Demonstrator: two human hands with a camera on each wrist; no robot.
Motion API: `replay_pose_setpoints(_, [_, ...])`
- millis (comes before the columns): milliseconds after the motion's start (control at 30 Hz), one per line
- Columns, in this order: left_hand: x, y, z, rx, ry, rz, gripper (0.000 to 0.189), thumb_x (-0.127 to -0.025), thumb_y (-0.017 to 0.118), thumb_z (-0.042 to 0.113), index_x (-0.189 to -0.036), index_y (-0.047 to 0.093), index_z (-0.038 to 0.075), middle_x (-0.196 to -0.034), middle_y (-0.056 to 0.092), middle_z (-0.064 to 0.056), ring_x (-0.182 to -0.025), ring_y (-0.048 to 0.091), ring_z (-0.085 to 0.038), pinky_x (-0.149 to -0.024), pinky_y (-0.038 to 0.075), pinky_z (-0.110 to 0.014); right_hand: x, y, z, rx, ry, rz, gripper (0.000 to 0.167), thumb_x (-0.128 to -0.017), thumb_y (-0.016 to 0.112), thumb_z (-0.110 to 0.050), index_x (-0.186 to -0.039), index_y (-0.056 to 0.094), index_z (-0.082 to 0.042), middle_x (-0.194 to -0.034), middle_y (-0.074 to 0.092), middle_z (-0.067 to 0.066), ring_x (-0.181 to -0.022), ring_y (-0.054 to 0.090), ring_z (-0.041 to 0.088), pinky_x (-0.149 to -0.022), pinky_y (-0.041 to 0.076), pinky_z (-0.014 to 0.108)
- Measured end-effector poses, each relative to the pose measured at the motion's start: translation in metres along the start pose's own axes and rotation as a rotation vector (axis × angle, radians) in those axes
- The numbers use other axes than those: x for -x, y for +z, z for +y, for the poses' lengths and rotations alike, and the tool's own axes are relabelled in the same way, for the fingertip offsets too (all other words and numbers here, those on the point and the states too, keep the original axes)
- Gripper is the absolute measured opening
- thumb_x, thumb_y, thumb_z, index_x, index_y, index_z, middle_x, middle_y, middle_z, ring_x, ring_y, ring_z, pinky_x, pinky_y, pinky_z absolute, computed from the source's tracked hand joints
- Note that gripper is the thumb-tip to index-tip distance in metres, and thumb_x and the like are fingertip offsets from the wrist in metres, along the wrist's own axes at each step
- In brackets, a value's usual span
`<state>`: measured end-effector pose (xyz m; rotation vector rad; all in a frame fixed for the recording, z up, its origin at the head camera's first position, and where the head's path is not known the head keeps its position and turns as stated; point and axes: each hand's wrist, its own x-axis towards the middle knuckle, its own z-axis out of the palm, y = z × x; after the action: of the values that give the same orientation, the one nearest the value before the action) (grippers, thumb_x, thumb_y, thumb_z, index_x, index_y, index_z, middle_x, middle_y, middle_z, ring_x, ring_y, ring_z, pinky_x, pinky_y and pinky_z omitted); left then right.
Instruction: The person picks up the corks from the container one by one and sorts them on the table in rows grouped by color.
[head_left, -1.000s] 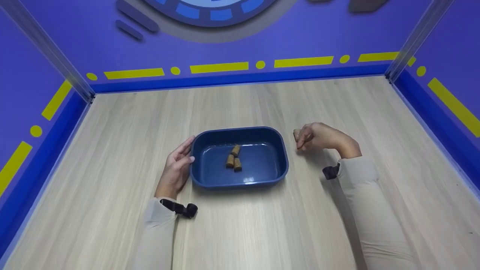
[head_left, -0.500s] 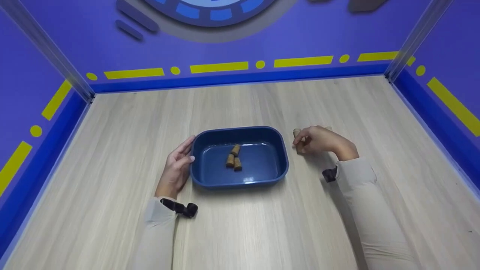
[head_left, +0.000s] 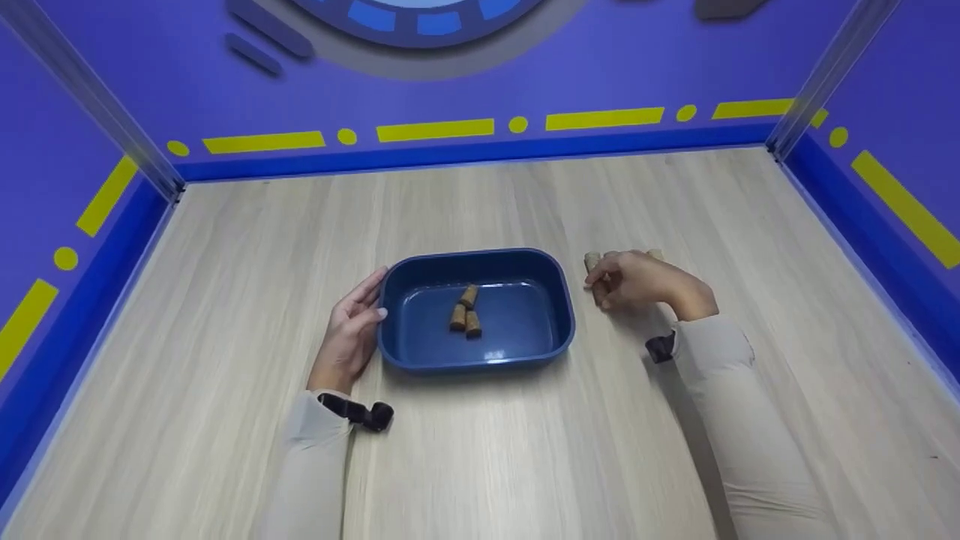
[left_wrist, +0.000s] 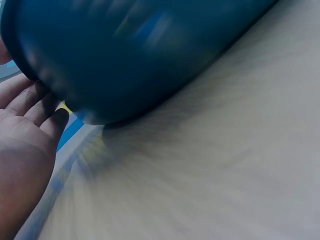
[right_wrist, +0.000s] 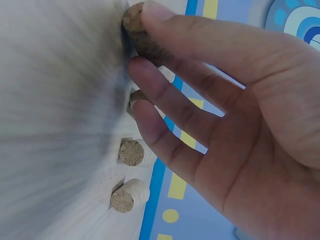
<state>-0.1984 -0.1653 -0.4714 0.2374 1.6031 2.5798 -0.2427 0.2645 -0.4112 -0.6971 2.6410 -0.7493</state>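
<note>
My left hand [head_left: 349, 330] holds a dark blue rectangular bin [head_left: 480, 365] by its left end, thumb at the rim and fingers along the outer wall. In the left wrist view, the fingers [left_wrist: 35, 102] lie against the bin's side. Inside the bin lie three tapered cork stoppers [head_left: 470, 295], close together. To the right of the bin, my right hand [head_left: 645, 281] is low over the table. It pinches a cork stopper [right_wrist: 150, 45] between thumb and fingers, seen best in the right wrist view. Other cork stoppers [right_wrist: 132, 152] lie beyond its fingertips, partly hidden from the head view.
The pale wood-grain table [head_left: 480, 465] is bounded by a blue-purple back wall [head_left: 420, 97] and side walls with yellow markings. One loose cork [head_left: 655, 254] shows just behind the right hand. A black wrist camera [head_left: 380, 416] sits beside the left cuff.
The right hand's fingers have shifted slightly down and closed around a cork beside the bin, uncovering another cork behind the hand. The left hand and bin keep their places; the head view tilts slightly.
</note>
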Motion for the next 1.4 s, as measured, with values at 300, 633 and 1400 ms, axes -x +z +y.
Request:
replay_pose_setpoints(300, [0.0,0.003,0.002,0.013,0.004,-0.011,0.068,-0.08,0.04,-0.017,-0.145,0.021,-0.015,-0.155,0.025,-0.025,-0.131,0.043,-0.014,-0.103,0.041,-0.02,0.002,-0.004,0.003,-0.01,0.018,-0.014,0.039,-0.07,0.075,0.006,-0.107,0.072,-0.004,-0.097,0.064,0.01,-0.086,0.058,0.021,-0.076,0.048,0.028])
replay_pose_setpoints(633, [0.002,0.001,0.003,-0.006,0.001,-0.004,0.069,-0.08,0.041,-0.016,-0.146,0.021,-0.014,-0.156,0.02,-0.026,-0.133,0.04,-0.014,-0.104,0.039,-0.018,0.002,-0.003,0.003,-0.004,0.005,-0.02,0.036,-0.072,0.074,0.004,-0.107,0.072,-0.004,-0.091,0.063,0.01,-0.084,0.057,0.019,-0.075,0.048,0.028])
replay_pose_setpoints(1400, [0.001,0.001,0.002,0.006,0.008,-0.024,0.068,-0.081,0.041,-0.016,-0.146,0.02,-0.015,-0.156,0.022,-0.025,-0.131,0.043,-0.012,-0.104,0.04,-0.02,0.007,-0.017,-0.007,-0.058,0.126,-0.015,0.03,-0.082,0.07,-0.007,-0.112,0.07,-0.005,-0.11,0.07,0.013,-0.101,0.063,0.028,-0.086,0.052,0.042])
